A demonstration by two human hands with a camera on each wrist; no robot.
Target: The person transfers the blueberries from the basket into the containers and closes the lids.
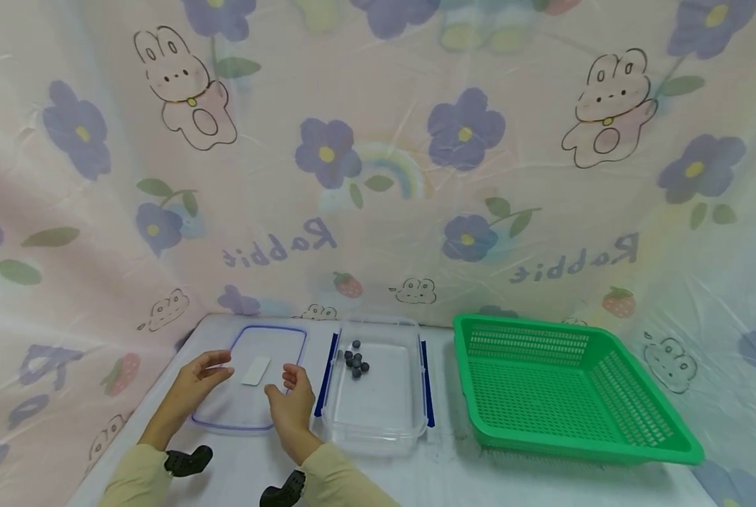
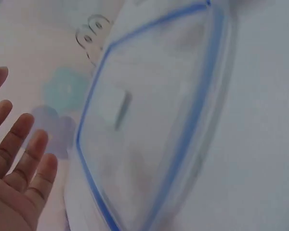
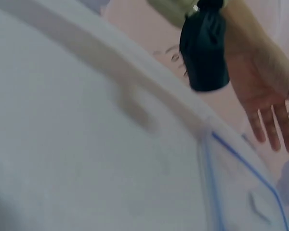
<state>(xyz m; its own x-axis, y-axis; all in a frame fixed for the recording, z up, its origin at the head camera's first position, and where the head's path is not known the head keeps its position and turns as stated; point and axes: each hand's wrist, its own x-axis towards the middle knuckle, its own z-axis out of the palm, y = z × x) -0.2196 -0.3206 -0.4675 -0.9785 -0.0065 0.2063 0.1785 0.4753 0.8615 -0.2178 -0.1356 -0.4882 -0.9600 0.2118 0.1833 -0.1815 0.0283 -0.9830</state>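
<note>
A clear plastic lid (image 1: 225, 408) with a blue seal around its edge lies on the table. On it rests a small white rectangular piece (image 1: 256, 371), its kind unclear. My left hand (image 1: 194, 386) hovers over the lid's left side, fingers loosely bent and holding nothing. Over the lid's right side is my right hand (image 1: 294, 407), also holding nothing, its fingers relaxed. The white piece lies between the two hands. Just right of my right hand stands a clear plastic container (image 1: 378, 433) with dark blue side clips. Several dark, round blueberries (image 1: 356, 362) sit inside it.
A green plastic basket (image 1: 479, 415) with perforated walls stands at the right of the table. Behind everything hangs a patterned curtain (image 1: 390, 232), which also encloses both sides. The white tabletop (image 1: 238, 472) shows in front of the lid. Black devices are worn on both wrists.
</note>
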